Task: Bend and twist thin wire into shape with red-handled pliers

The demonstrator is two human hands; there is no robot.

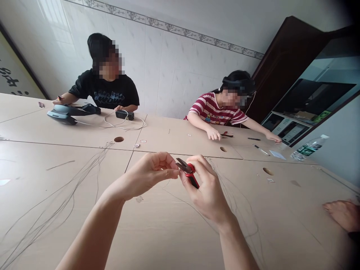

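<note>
My right hand is closed round red-handled pliers, whose dark jaws point left toward my other hand. My left hand is pinched shut right at the jaw tips, holding something too thin to make out, likely a fine wire. Both hands hover above the beige table. Thin grey wires lie spread over the table to the left, and more wires run below my right hand.
Two people sit across the table: one in black at the far left, one in a striped shirt with a second pair of pliers. A headset, cable, water bottle and another person's hand are also around.
</note>
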